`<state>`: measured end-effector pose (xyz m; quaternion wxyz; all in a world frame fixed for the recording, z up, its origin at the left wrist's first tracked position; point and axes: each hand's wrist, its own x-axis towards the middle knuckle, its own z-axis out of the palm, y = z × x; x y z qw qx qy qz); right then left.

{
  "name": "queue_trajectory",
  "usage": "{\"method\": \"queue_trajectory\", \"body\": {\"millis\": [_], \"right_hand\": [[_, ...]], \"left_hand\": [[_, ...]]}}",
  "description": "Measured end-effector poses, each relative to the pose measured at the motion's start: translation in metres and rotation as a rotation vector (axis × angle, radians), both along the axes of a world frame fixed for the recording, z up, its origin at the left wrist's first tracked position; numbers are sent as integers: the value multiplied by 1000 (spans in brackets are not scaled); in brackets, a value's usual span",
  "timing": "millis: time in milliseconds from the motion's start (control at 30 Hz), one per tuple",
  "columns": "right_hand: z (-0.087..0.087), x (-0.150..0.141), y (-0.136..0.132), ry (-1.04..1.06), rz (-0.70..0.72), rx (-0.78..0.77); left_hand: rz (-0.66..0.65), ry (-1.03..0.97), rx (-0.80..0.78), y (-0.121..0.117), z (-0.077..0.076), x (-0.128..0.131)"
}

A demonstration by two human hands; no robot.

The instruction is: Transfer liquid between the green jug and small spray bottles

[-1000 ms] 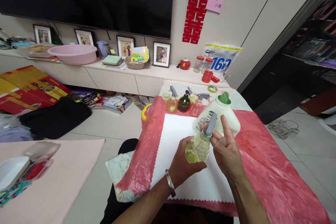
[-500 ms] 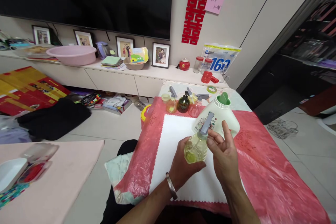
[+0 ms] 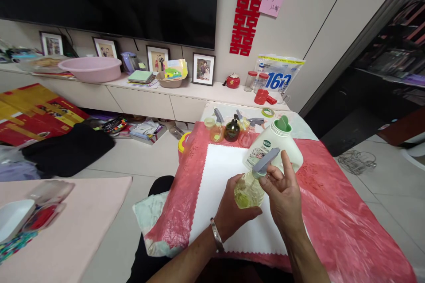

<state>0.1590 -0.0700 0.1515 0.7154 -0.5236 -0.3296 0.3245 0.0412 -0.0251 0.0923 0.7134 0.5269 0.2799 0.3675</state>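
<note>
My left hand (image 3: 234, 210) is wrapped round a clear pump bottle (image 3: 249, 191) holding pale yellow liquid, tilted above the white scalloped mat (image 3: 215, 172). The grey pump head (image 3: 266, 162) sits on its neck with the spout pointing up and right. My right hand (image 3: 286, 199) has thumb and fingers closed on the collar of the pump head, its index finger raised. Just behind stands a large white jug (image 3: 294, 154) with a green spout (image 3: 283, 123). Beyond the mat are an orange bottle (image 3: 217, 133), a dark pump bottle (image 3: 232, 130) and a pink bottle (image 3: 246, 137).
Loose grey pump heads (image 3: 256, 121) and a tape roll (image 3: 268, 112) lie at the table's back. Red plastic sheeting (image 3: 335, 212) covers the table. A pink-covered surface (image 3: 83, 221) is at left; a long cabinet (image 3: 142, 104) runs along the wall.
The grey pump head has turned, its spout swinging to the right. My left hand keeps hold of the bottle, and my right fingers stay at the collar.
</note>
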Motion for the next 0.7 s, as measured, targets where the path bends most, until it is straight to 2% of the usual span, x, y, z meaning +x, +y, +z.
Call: {"method": "queue_trajectory", "body": {"millis": [200,500,600,700], "right_hand": [[-1,-6,-6,18,-1,11],[0,-11,-6,18,-82,2],[-6,-8,-13,-54,-114,-6],[-16,-2,-28,-139,-219,16]], "left_hand": [[-4,-30,6,-3,-1,4],[18,-13,-14,-11,2,10],[-17,-10,-10,-9,4,7],[-72,-1,19,-2,5,0]]}}
